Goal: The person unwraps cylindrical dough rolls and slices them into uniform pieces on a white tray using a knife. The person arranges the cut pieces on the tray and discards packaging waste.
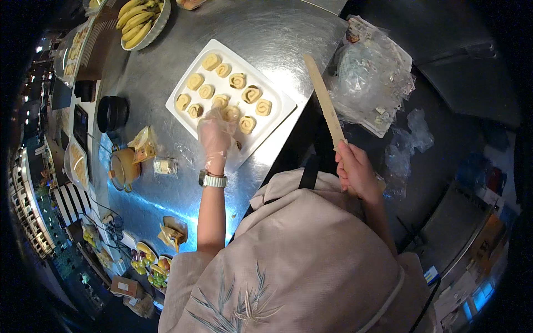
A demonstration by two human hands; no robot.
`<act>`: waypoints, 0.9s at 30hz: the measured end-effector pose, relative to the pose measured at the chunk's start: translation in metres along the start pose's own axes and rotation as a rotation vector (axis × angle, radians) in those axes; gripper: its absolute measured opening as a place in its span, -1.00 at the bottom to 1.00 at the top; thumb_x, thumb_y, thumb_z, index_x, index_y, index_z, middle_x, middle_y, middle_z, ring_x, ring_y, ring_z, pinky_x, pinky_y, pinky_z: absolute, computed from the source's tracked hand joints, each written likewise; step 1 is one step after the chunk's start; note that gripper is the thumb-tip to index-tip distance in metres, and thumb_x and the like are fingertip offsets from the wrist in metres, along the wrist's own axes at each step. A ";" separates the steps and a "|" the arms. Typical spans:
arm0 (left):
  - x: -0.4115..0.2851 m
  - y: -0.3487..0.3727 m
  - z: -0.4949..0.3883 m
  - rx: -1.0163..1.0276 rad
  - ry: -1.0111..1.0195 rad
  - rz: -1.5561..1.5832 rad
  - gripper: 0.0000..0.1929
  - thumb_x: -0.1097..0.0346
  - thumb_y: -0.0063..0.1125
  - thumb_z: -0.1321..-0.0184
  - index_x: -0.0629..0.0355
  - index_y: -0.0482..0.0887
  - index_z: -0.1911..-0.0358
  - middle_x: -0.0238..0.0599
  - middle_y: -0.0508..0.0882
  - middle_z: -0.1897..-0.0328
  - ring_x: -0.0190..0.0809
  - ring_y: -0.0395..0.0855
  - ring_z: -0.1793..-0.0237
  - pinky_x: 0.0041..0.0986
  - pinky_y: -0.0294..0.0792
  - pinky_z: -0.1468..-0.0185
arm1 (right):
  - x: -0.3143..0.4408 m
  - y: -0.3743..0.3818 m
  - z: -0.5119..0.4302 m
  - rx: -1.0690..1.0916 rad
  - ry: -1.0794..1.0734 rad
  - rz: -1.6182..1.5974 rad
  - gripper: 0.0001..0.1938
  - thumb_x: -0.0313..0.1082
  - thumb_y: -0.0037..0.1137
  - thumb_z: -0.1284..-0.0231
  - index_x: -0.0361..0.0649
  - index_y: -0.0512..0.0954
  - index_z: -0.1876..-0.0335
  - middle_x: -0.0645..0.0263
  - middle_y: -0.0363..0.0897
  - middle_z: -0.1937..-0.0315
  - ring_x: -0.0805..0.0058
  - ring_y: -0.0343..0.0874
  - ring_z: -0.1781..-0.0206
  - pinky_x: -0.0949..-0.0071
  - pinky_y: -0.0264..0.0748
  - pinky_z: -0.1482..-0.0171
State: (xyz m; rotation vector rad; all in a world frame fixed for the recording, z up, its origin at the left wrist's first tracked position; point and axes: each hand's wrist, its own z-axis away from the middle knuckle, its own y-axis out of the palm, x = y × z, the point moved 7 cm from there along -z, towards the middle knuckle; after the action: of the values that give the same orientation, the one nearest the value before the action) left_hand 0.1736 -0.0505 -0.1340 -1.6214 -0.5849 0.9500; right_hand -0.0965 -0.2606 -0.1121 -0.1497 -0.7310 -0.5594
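Note:
A white rectangular tray [275,93] lies on the steel counter before me, with several slices of rolled cake [251,95] spread over it. My left hand [215,135], in a clear plastic glove and with a watch at the wrist, is over the tray's near side. Its fingertips reach the slices near the middle; the glove and hand hide whether they grip one. In my bare right hand [354,168] is a long serrated bread knife [324,98], held by its handle off the counter's edge with the blade pointing away from me.
A white bowl [154,39] of bananas stands at the far left. Nearer are a black round container [113,113], an amber glass pot [124,168] and a small wrapped package [165,165]. Right of the counter, crumpled plastic bags [362,79] cover a white tray [374,130].

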 end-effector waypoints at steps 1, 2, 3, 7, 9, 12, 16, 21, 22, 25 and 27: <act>0.001 0.000 0.001 0.007 -0.025 0.012 -0.59 0.14 0.41 -0.05 0.28 0.68 0.12 0.07 0.73 0.30 0.14 0.71 0.27 -0.21 0.52 0.23 | 0.001 0.001 0.000 0.012 -0.013 0.003 -0.58 0.05 -0.21 -0.52 -0.14 0.33 0.37 0.47 0.18 0.74 0.69 0.18 0.75 0.54 0.20 0.69; -0.001 0.002 0.004 0.014 -0.049 0.024 -0.60 0.15 0.41 -0.05 0.28 0.68 0.12 0.08 0.73 0.30 0.14 0.71 0.26 -0.22 0.52 0.22 | 0.001 0.001 0.002 0.023 -0.027 0.005 -0.58 0.06 -0.21 -0.52 -0.14 0.33 0.37 0.47 0.17 0.74 0.70 0.17 0.75 0.55 0.19 0.69; -0.006 -0.001 0.004 0.023 -0.068 0.039 -0.60 0.17 0.41 -0.04 0.28 0.68 0.12 0.08 0.73 0.29 0.13 0.72 0.26 -0.23 0.52 0.21 | 0.001 0.001 0.002 0.028 -0.040 0.006 -0.58 0.06 -0.21 -0.52 -0.14 0.33 0.37 0.47 0.17 0.74 0.70 0.16 0.75 0.55 0.19 0.69; -0.009 -0.002 0.007 -0.032 -0.001 0.109 -0.62 0.22 0.42 -0.05 0.30 0.68 0.12 0.02 0.74 0.30 0.07 0.72 0.30 -0.23 0.53 0.18 | -0.003 -0.002 0.001 0.001 -0.014 -0.033 -0.58 0.06 -0.22 -0.52 -0.14 0.33 0.36 0.47 0.18 0.73 0.70 0.14 0.75 0.55 0.18 0.69; -0.021 -0.013 0.011 -0.101 0.030 0.163 -0.61 0.20 0.42 -0.05 0.28 0.67 0.10 0.01 0.73 0.26 0.04 0.71 0.26 -0.23 0.53 0.16 | -0.007 -0.004 -0.001 -0.022 -0.019 -0.025 -0.58 0.06 -0.22 -0.52 -0.14 0.34 0.35 0.46 0.19 0.73 0.69 0.13 0.76 0.56 0.17 0.69; -0.041 -0.007 0.022 -0.047 0.104 0.124 -0.58 0.19 0.42 -0.03 0.26 0.66 0.07 0.02 0.71 0.19 0.03 0.69 0.20 -0.22 0.52 0.11 | -0.011 -0.005 -0.002 -0.026 0.043 -0.018 -0.58 0.06 -0.22 -0.52 -0.14 0.34 0.35 0.46 0.19 0.73 0.69 0.15 0.76 0.56 0.17 0.68; -0.050 0.011 0.028 0.013 0.122 0.047 -0.58 0.25 0.37 -0.02 0.22 0.64 0.02 0.02 0.70 0.15 0.08 0.65 0.18 -0.19 0.51 0.07 | -0.011 -0.005 -0.005 -0.023 0.036 0.029 -0.57 0.07 -0.21 -0.52 -0.14 0.35 0.35 0.46 0.21 0.72 0.68 0.16 0.76 0.56 0.17 0.68; -0.047 0.018 0.028 0.036 0.095 0.083 -0.59 0.20 0.32 -0.06 0.20 0.65 0.02 0.06 0.70 0.17 0.11 0.65 0.19 -0.16 0.50 0.07 | -0.008 -0.004 -0.005 -0.034 0.031 0.038 -0.56 0.08 -0.21 -0.51 -0.16 0.36 0.35 0.45 0.22 0.73 0.69 0.17 0.76 0.56 0.18 0.69; -0.048 0.016 0.028 0.032 0.086 0.060 -0.59 0.18 0.32 -0.06 0.20 0.65 0.03 0.06 0.70 0.17 0.11 0.65 0.19 -0.16 0.50 0.07 | -0.009 -0.004 -0.007 -0.024 0.029 0.037 -0.56 0.08 -0.20 -0.51 -0.16 0.36 0.35 0.44 0.23 0.73 0.69 0.17 0.76 0.56 0.18 0.69; -0.059 0.010 0.024 -0.019 0.081 0.025 -0.59 0.12 0.32 -0.06 0.20 0.66 0.06 0.07 0.70 0.19 0.11 0.65 0.19 -0.15 0.49 0.05 | -0.015 -0.004 -0.013 0.000 0.041 0.015 -0.56 0.08 -0.19 -0.51 -0.15 0.37 0.35 0.44 0.25 0.73 0.68 0.19 0.76 0.57 0.19 0.69; -0.068 0.007 0.016 -0.108 0.096 0.045 -0.58 0.08 0.33 -0.06 0.22 0.66 0.09 0.07 0.69 0.22 0.11 0.65 0.18 -0.14 0.47 0.03 | -0.017 -0.002 -0.016 0.009 0.070 -0.020 -0.57 0.08 -0.18 -0.51 -0.14 0.37 0.36 0.43 0.26 0.74 0.68 0.20 0.76 0.58 0.19 0.69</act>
State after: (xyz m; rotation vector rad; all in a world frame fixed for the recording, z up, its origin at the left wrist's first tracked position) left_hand 0.1221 -0.0966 -0.1225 -1.7729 -0.5438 0.8805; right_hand -0.0987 -0.2600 -0.1350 -0.1143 -0.6678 -0.5776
